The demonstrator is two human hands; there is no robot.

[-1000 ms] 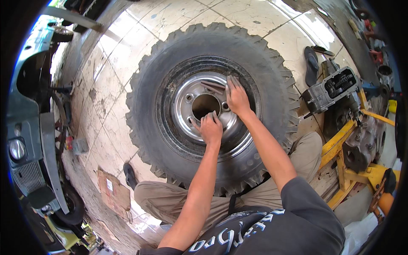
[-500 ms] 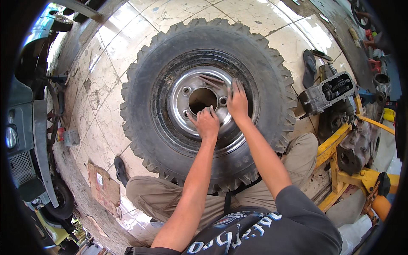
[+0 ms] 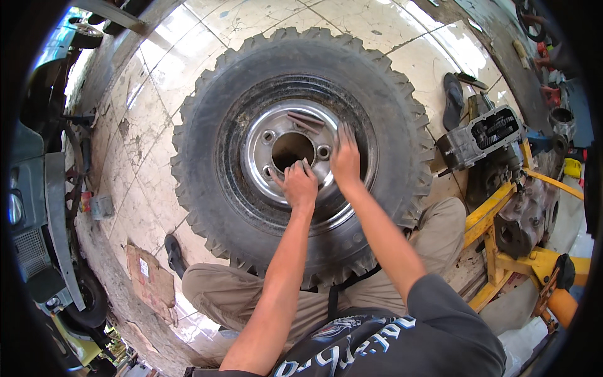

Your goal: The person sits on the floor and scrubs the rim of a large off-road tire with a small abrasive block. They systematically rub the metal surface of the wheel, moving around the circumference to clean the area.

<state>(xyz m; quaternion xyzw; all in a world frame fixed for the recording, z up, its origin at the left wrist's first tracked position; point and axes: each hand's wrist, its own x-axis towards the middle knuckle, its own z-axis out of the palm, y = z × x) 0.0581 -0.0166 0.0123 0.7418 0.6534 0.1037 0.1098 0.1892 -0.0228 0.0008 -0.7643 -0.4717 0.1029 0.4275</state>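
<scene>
Compared to a second ago both hands have slid a bit lower on the rim, and the tyre sits more centred in view. Closest in, the left hand rests on the shiny silver steel wheel rim, fingers curled loosely just below the hub hole, gripping nothing. The right hand lies flat, fingers spread, just right of it. The big knobby black rubber tyre lies flat on the tiled floor. Past it, 1 grey gearbox casing.
</scene>
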